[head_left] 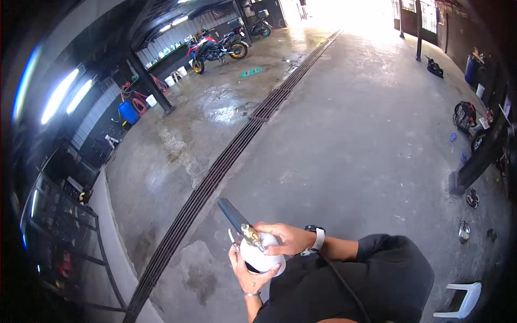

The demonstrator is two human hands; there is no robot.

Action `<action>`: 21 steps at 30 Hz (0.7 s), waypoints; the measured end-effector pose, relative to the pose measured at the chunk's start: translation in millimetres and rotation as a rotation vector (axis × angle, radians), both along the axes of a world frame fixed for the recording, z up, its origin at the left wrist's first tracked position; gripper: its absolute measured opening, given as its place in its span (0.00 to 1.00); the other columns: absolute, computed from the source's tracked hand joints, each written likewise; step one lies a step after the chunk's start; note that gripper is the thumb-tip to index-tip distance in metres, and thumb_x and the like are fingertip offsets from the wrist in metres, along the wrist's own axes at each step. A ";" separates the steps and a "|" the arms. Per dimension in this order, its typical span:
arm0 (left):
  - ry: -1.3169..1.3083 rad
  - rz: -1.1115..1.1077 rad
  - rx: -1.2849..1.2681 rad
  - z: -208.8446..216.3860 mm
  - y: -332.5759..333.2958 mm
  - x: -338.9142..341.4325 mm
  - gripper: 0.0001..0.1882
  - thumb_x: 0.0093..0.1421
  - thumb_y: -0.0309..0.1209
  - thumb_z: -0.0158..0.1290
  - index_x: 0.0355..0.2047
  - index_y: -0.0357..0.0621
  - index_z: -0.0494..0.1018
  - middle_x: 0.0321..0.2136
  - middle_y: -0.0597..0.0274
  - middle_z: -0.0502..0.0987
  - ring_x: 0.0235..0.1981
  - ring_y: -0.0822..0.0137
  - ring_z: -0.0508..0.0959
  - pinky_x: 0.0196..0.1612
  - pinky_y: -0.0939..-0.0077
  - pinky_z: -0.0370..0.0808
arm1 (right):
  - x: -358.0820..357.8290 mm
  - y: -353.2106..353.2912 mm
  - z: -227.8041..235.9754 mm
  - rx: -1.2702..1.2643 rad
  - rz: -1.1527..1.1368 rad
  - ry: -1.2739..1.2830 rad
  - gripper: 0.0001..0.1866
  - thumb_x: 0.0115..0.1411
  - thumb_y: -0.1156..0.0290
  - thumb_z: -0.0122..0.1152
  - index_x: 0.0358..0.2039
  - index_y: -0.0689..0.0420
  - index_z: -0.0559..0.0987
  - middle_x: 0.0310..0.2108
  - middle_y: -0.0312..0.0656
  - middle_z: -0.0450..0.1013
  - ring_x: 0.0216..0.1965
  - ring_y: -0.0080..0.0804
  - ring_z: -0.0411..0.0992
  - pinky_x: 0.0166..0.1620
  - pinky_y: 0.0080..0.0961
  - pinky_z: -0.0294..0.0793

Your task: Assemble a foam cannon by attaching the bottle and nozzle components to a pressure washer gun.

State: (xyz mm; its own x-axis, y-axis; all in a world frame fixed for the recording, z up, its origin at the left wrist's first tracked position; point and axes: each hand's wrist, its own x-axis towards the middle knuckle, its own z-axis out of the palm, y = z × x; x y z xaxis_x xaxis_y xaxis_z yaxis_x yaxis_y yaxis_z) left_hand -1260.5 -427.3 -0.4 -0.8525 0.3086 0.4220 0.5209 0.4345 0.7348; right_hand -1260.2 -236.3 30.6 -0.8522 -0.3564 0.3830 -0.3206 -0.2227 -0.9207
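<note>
In front of my body I hold a spray gun with a white bottle, a brass fitting and a long black nozzle pointing up and to the left. My left hand is wrapped round the bottle from below and the left. From the right, my right hand grips the top of the bottle beside the brass fitting. Parts of the fittings are hidden by my fingers. A thin black cord or hose runs down over my dark clothing below my right wrist.
A long slotted floor drain crosses the concrete floor. Beyond it stand a red motorcycle, a green mat and a blue drum. To the right are a black post, shoes and a white plastic stool.
</note>
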 end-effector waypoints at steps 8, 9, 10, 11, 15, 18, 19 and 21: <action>-0.053 -0.268 -0.127 17.0 30.4 -253.4 0.41 0.24 0.38 0.69 0.44 0.41 0.70 0.48 0.52 0.63 0.48 0.53 0.67 0.49 0.61 0.68 | -201.1 12.9 -8.2 -0.051 -0.480 -0.135 0.22 0.53 0.73 0.62 0.49 0.60 0.69 0.50 0.43 0.67 0.57 0.31 0.60 0.58 0.30 0.58; -0.040 -0.269 -0.106 13.4 35.0 -286.0 0.41 0.24 0.38 0.69 0.44 0.41 0.70 0.48 0.52 0.63 0.48 0.53 0.67 0.49 0.61 0.68 | -231.6 17.7 -11.1 -0.043 -0.480 -0.181 0.22 0.53 0.73 0.62 0.49 0.60 0.69 0.50 0.43 0.67 0.57 0.31 0.60 0.58 0.30 0.58; -0.029 -0.275 -0.119 8.7 41.2 -319.1 0.42 0.24 0.38 0.69 0.45 0.41 0.69 0.47 0.52 0.63 0.48 0.53 0.67 0.50 0.61 0.67 | -263.5 25.3 -14.0 -0.092 -0.438 -0.089 0.23 0.53 0.73 0.62 0.50 0.59 0.69 0.52 0.44 0.66 0.57 0.31 0.59 0.59 0.31 0.58; -0.024 -0.277 -0.129 2.8 50.3 -352.5 0.43 0.24 0.38 0.70 0.46 0.41 0.69 0.47 0.52 0.63 0.48 0.53 0.67 0.50 0.61 0.67 | -296.9 36.4 -17.0 -0.138 -0.401 -0.001 0.24 0.53 0.73 0.62 0.50 0.59 0.69 0.53 0.44 0.65 0.58 0.32 0.59 0.60 0.31 0.57; -0.170 -0.245 -0.144 -8.8 81.4 -481.3 0.47 0.24 0.41 0.71 0.49 0.40 0.66 0.48 0.51 0.63 0.50 0.53 0.66 0.51 0.62 0.66 | -435.9 81.0 -19.8 -0.153 -0.126 -0.146 0.31 0.53 0.70 0.63 0.56 0.59 0.63 0.54 0.44 0.64 0.58 0.32 0.60 0.60 0.31 0.56; -0.165 -0.162 -0.021 -1.8 94.4 -570.7 0.46 0.27 0.42 0.72 0.47 0.37 0.68 0.53 0.46 0.59 0.52 0.50 0.65 0.52 0.60 0.67 | -548.5 93.2 -4.2 -0.051 -0.164 -0.179 0.29 0.53 0.71 0.64 0.54 0.58 0.63 0.51 0.41 0.65 0.54 0.30 0.62 0.58 0.31 0.58; -0.079 -0.124 -0.118 -0.7 97.4 -599.6 0.45 0.27 0.42 0.72 0.47 0.37 0.68 0.53 0.46 0.58 0.52 0.50 0.66 0.52 0.60 0.67 | -583.5 94.6 1.7 -0.031 -0.177 -0.069 0.29 0.53 0.73 0.64 0.54 0.58 0.63 0.51 0.42 0.65 0.55 0.31 0.62 0.58 0.31 0.58; -0.049 -0.076 0.021 -8.3 106.0 -654.0 0.44 0.28 0.43 0.72 0.47 0.38 0.69 0.50 0.46 0.63 0.51 0.49 0.66 0.53 0.60 0.66 | -642.6 109.8 8.9 -0.007 -0.034 -0.064 0.31 0.53 0.75 0.62 0.56 0.59 0.60 0.54 0.44 0.61 0.57 0.32 0.59 0.58 0.32 0.57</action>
